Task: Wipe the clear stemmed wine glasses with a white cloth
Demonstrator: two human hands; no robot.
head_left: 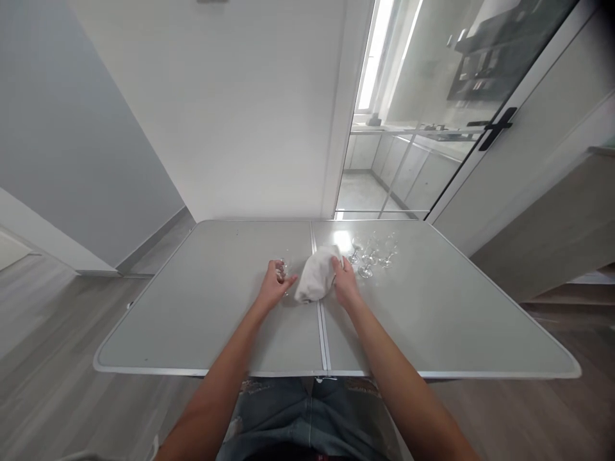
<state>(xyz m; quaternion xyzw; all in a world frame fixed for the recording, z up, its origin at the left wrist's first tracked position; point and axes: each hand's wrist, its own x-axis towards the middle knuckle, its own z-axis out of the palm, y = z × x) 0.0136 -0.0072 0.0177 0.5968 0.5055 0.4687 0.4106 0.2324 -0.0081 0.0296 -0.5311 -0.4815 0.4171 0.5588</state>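
Note:
In the head view, my left hand (273, 286) is curled round a small clear glass (284, 264), which is faint against the grey surface. Its exact shape is partly hidden by the fingers. A crumpled white cloth (314, 276) lies over the middle seam, just to the right of that glass. My right hand (344, 282) grips the cloth by its right side. Right beside this hand, several clear stemmed glasses (366, 270) sit close together on the table, hard to tell apart.
The pale grey folding table (432, 320) has a metal rim and a seam down the middle. A white wall (250, 128) meets its far edge. At the right stands a glass door (413, 96) with a black handle (497, 128).

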